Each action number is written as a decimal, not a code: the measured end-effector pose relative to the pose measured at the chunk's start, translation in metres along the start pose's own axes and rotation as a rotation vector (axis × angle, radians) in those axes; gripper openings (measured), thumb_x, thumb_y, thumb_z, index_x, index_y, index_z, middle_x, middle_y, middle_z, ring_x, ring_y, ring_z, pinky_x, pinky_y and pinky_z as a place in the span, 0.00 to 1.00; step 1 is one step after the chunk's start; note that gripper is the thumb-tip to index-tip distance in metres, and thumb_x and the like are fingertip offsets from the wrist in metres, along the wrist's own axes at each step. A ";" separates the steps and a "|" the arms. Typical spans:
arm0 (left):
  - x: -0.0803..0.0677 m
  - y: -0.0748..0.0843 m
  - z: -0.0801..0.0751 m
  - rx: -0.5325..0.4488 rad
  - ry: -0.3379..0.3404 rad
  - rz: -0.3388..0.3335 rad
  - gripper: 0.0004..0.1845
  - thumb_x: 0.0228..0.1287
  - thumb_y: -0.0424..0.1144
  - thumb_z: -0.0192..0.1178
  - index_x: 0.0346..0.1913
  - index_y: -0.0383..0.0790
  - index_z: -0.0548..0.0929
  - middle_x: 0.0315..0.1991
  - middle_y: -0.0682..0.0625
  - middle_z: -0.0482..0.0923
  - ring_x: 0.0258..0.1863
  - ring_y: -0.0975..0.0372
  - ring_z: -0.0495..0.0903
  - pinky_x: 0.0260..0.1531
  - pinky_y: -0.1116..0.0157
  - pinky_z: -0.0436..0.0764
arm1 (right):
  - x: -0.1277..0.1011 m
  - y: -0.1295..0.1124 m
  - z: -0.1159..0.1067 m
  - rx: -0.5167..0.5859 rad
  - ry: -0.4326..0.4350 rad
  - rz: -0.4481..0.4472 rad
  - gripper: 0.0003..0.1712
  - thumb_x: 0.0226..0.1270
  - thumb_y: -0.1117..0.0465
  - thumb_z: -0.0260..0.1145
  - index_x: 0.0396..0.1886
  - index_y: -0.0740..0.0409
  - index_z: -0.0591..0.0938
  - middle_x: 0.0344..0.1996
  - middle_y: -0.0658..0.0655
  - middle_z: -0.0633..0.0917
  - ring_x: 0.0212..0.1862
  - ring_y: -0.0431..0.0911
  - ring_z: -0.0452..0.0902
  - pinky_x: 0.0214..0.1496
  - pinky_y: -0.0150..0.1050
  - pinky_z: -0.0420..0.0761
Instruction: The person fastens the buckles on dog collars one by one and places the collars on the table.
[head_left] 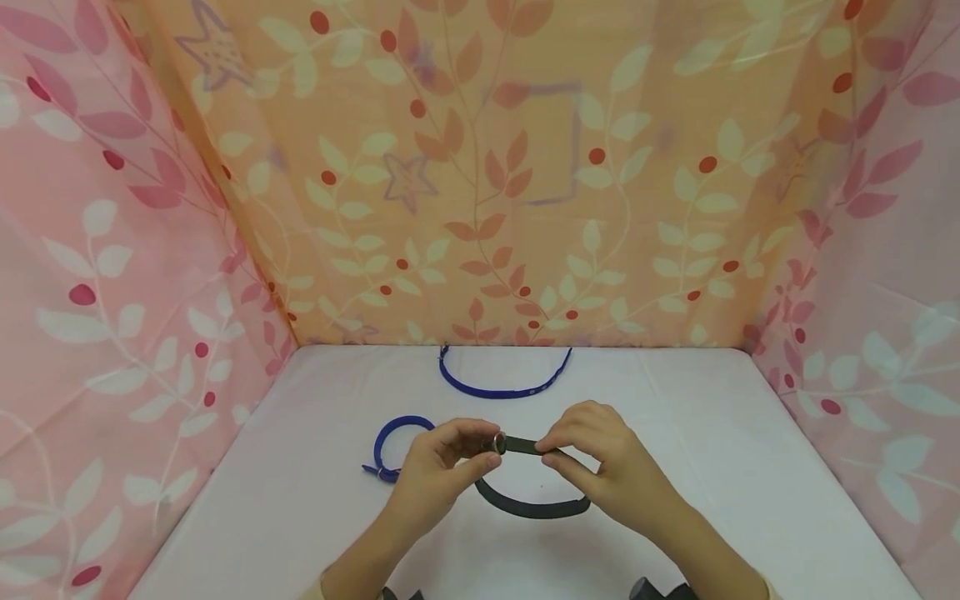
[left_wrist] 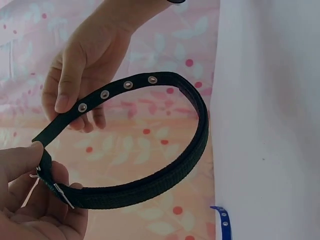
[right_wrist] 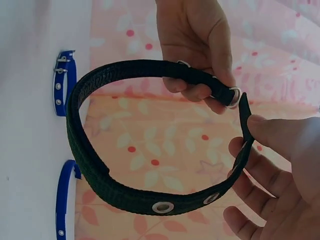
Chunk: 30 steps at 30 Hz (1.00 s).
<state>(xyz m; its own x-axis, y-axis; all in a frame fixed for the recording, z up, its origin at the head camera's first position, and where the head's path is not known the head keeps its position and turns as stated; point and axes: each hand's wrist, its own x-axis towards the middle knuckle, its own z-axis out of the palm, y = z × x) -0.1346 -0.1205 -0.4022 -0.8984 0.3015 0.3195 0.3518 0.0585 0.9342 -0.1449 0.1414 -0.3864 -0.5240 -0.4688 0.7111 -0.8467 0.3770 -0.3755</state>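
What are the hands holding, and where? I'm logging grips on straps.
Both hold the black collar: the left hand pinches its buckle end, the right hand pinches the free tip.

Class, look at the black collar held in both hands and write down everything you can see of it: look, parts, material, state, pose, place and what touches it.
The black collar is a narrow strap of what looks like woven webbing, bent into an open loop above the white table. A row of metal eyelets runs along its tongue end; a metal buckle sits at the other. The left hand pinches the buckle end and the right hand pinches the tongue end beside it. The ends meet but it is not buckled.
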 end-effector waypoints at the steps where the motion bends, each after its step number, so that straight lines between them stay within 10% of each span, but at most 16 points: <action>1: 0.000 0.000 0.001 0.013 -0.003 0.013 0.14 0.65 0.36 0.71 0.53 0.45 0.86 0.47 0.48 0.87 0.46 0.55 0.84 0.50 0.65 0.85 | 0.000 -0.001 0.001 -0.003 -0.002 -0.003 0.16 0.60 0.64 0.78 0.44 0.40 0.87 0.39 0.35 0.84 0.50 0.38 0.76 0.54 0.35 0.69; 30: -0.008 -0.003 0.019 0.194 0.029 0.073 0.10 0.62 0.45 0.73 0.46 0.52 0.89 0.39 0.58 0.88 0.38 0.62 0.85 0.41 0.66 0.84 | -0.006 -0.014 0.024 -0.009 -0.014 0.122 0.17 0.62 0.57 0.78 0.47 0.44 0.82 0.44 0.37 0.83 0.51 0.36 0.78 0.58 0.36 0.73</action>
<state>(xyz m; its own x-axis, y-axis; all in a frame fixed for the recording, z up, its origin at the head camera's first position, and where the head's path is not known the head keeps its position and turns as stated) -0.1239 -0.1049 -0.4108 -0.8749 0.2841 0.3922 0.4577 0.2203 0.8614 -0.1318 0.1203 -0.3996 -0.6246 -0.4299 0.6520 -0.7757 0.4388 -0.4537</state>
